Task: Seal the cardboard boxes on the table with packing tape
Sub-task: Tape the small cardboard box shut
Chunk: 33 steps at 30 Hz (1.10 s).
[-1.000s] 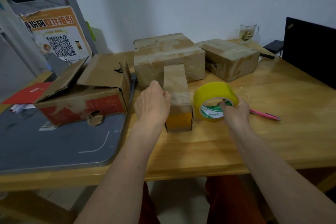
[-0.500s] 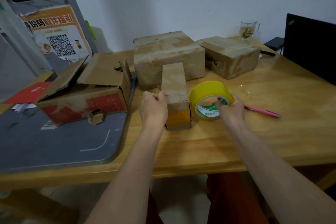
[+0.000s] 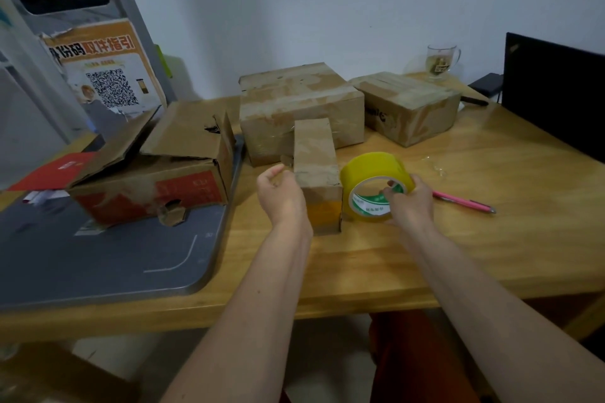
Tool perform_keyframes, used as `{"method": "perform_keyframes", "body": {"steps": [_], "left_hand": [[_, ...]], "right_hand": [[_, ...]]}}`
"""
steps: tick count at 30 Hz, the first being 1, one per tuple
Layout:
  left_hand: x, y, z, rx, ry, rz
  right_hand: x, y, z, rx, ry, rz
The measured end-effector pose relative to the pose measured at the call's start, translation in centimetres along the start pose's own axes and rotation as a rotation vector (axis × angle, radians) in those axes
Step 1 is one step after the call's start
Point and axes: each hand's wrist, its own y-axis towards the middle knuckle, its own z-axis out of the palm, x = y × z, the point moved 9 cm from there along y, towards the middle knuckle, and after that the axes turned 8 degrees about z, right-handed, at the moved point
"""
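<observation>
While the right hand (image 3: 411, 203) grips the yellow roll of tape (image 3: 373, 185), thumb curled into its core and fingers wrapped over the outer rim, the roll stands on edge on the wooden table (image 3: 491, 239), touching the right side of a small narrow box (image 3: 316, 157). That box sits lengthwise in front of the person, its near end face glossy with yellowish tape. The left hand (image 3: 281, 196) lies against the box's left side with the fingers loosely curled; I cannot tell whether it grips the box or only rests there. Just behind the small box sits a bigger closed box (image 3: 301, 101), and to its right another closed box (image 3: 409, 105). Off to the left, a box with red print (image 3: 157, 180) sits with its flaps open on a grey board (image 3: 98, 258). A pink pen (image 3: 465, 202) lies on the table just right of the tape hand, and a glass mug (image 3: 442, 60) stands at the back near the wall.
</observation>
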Motion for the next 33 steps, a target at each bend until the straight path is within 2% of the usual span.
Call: {"method": "perform_keyframes", "body": {"steps": [3, 5, 8, 10, 11, 12, 13, 15, 16, 18, 20, 23, 26, 28, 30, 32, 33], "left_hand": [[0.0, -0.7, 0.0, -0.043, -0.008, -0.044], [0.9, -1.0, 0.1, -0.041, 0.036, -0.148], [2.4, -1.1, -0.2, 0.042, 0.085, -0.282], [2.3, -1.1, -0.6, 0.079, 0.131, -0.276], [1.6, -0.7, -1.0, 0.064, 0.169, -0.186], [0.0, -0.4, -1.3, 0.050, 0.251, -0.007], [-2.5, -0.6, -0.8, 0.099, 0.414, 0.258], [-5.3, -3.2, 2.6, 0.320, 0.929, 0.807], [-4.7, -4.5, 4.3, 0.430, 1.202, 0.955], [-2.6, -5.3, 5.6, 0.531, 1.609, 0.970], [-1.7, -5.8, 6.5, 0.583, 1.739, 0.960], [-1.9, -7.3, 7.8, 0.664, 1.630, 1.118], [-3.6, -8.3, 6.2, 0.634, 1.157, 1.250], [-4.7, -8.3, 4.2, 0.494, 0.912, 1.237], [-4.3, -6.4, 2.8, 0.332, 0.975, 1.046], [-2.6, -3.9, 1.7, 0.313, 1.032, 0.711], [-1.9, -3.2, 1.3, 0.325, 0.992, 0.603]], "right_hand": [[0.2, -0.1, 0.0, -0.010, -0.011, -0.013], [0.2, -0.1, -0.1, -0.018, -0.022, -0.024], [0.4, -0.1, -0.3, -0.022, -0.039, -0.035], [0.4, 0.0, -0.3, -0.021, -0.049, -0.036], [0.4, 0.0, -0.2, -0.018, -0.050, -0.035], [0.4, 0.0, -0.1, -0.012, -0.050, -0.034], [0.4, 0.0, 0.1, -0.008, -0.051, -0.035], [0.4, 0.0, 0.2, -0.013, -0.066, -0.044], [0.5, 0.0, 0.2, -0.020, -0.074, -0.049], [0.6, 0.0, 0.1, -0.034, -0.084, -0.065], [0.8, 0.0, 0.1, -0.046, -0.103, -0.085], [0.8, 0.0, 0.0, -0.055, -0.117, -0.085], [0.8, 0.1, 0.2, -0.042, -0.122, -0.078], [0.7, 0.0, 0.6, -0.024, -0.124, -0.078], [0.7, -0.2, 0.9, -0.026, -0.146, -0.089], [0.8, -0.4, 1.1, -0.028, -0.154, -0.094], [0.8, -0.5, 1.2, -0.019, -0.156, -0.094]]}}
